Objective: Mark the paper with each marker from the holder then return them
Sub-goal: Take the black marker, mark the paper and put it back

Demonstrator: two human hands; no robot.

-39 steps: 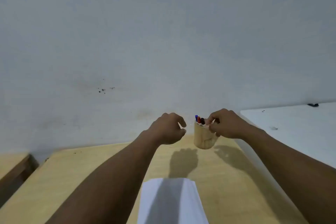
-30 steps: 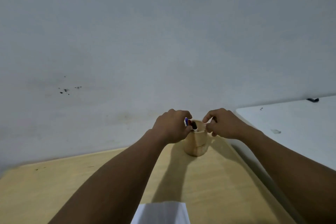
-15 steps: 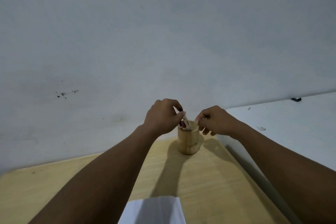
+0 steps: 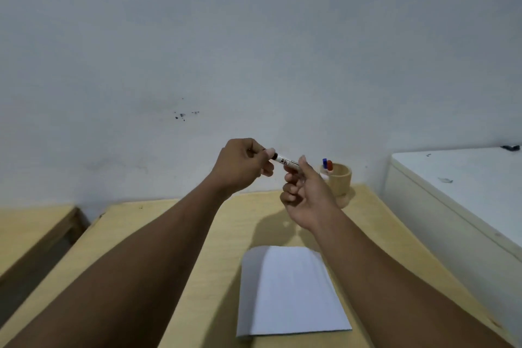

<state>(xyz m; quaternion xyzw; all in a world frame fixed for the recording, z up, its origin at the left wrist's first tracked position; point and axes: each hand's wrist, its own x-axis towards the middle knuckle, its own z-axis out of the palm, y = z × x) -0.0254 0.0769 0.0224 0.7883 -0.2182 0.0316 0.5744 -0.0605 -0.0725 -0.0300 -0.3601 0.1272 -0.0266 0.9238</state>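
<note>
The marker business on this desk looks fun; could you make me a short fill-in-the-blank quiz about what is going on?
1. Both hands, the left hand and the right hand, hold one ____ between them.
2. The wooden holder stands on the table's far ____ corner.
3. The white paper on the table bears ____ marks so far.
4. In the holder, a blue cap stands beside a ____ one.

Missing words: marker; right; no; red

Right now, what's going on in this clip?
A person holds one marker between both hands above the wooden table: the left hand grips one end, the right hand the other. The holder behind holds a blue and a red marker. The paper looks unmarked.
</note>
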